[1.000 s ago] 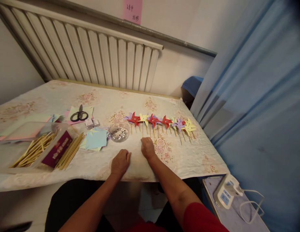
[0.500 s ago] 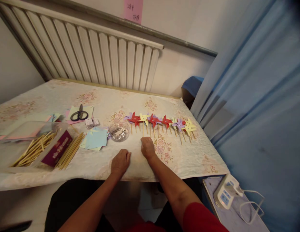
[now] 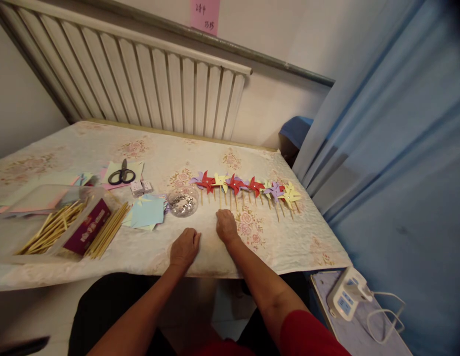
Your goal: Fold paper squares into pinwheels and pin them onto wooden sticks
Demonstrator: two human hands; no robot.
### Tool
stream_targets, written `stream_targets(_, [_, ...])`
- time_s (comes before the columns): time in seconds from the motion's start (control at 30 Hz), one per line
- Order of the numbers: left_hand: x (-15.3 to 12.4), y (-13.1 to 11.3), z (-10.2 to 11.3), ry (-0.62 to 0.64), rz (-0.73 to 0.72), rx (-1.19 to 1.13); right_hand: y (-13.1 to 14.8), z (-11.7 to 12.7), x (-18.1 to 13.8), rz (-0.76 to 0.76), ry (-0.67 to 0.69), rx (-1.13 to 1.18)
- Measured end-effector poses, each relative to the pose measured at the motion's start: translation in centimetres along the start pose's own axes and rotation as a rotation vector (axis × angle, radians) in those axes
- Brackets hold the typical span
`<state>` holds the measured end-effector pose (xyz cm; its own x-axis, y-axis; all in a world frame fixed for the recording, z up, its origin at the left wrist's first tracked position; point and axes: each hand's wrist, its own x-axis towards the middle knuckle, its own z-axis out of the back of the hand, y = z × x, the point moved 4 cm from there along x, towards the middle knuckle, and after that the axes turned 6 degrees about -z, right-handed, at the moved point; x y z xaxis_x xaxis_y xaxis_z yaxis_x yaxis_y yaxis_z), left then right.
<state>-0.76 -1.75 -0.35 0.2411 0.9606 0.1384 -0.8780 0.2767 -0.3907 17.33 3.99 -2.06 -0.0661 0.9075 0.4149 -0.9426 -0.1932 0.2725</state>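
My left hand (image 3: 184, 248) rests on the flowered tablecloth (image 3: 148, 148) near the front edge, its fingers curled under and nothing showing in them. My right hand (image 3: 226, 226) lies a little farther in, also curled, just short of the stick ends of a row of paper pinwheels (image 3: 248, 188) in red, yellow and purple. A small clear bowl of shiny bits (image 3: 183, 201) stands just left of my right hand. Light blue paper squares (image 3: 146, 212) lie beside the bowl.
A clear tray of wooden sticks (image 3: 62, 225) with a dark red packet sits at the left. Scissors (image 3: 121, 174) lie on coloured paper behind it. A radiator (image 3: 141, 79) lines the wall, a blue curtain (image 3: 393, 148) hangs at the right, and a power strip (image 3: 346, 294) sits below.
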Motion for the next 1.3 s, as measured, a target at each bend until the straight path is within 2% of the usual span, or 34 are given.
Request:
stream_targets(0.57, [-0.01, 0.0, -0.02, -0.001, 0.004, -0.001, -0.13, -0.15, 0.14, -0.015, -0.029, -0.001])
stream_targets(0.9, [-0.17, -0.13, -0.13, 0.007, 0.016, -0.009, -0.2, 0.6, -0.42, -0.006, -0.125, -0.005])
stream_targets(1.3, [-0.48, -0.37, -0.15, 0.014, 0.008, -0.012, -0.19, 0.59, -0.85, 0.02, -0.147, 0.007])
